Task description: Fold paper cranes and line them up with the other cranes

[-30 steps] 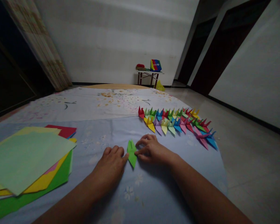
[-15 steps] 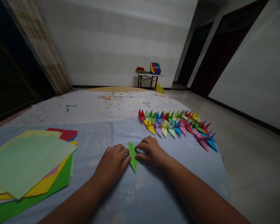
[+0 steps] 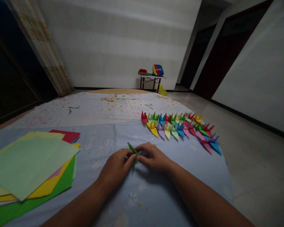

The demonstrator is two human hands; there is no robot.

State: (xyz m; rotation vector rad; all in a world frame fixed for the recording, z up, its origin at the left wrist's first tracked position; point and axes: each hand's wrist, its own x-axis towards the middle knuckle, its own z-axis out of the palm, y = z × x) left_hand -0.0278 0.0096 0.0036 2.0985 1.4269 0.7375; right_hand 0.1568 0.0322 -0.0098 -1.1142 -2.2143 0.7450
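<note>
A folded piece of green paper (image 3: 132, 148) is pinched between both hands at the middle of the blue cloth. My left hand (image 3: 117, 164) grips it from the left, thumb and fingertips pressed together at its middle. From the other side my right hand (image 3: 153, 157) pinches it with thumb and forefinger. One narrow point sticks up and to the left above the fingers, and another hangs below them. The fingertips hide the paper's middle.
Rows of folded paper cranes (image 3: 167, 130) in many colours stand at the right of the round table. A stack of coloured paper sheets (image 3: 35, 164) lies at the left. A small side table (image 3: 151, 76) by the wall carries a colourful box (image 3: 158, 70).
The green paper lay flat and face-up between my hands; now it is turned on edge. My fingers have come together and closed on its middle.
</note>
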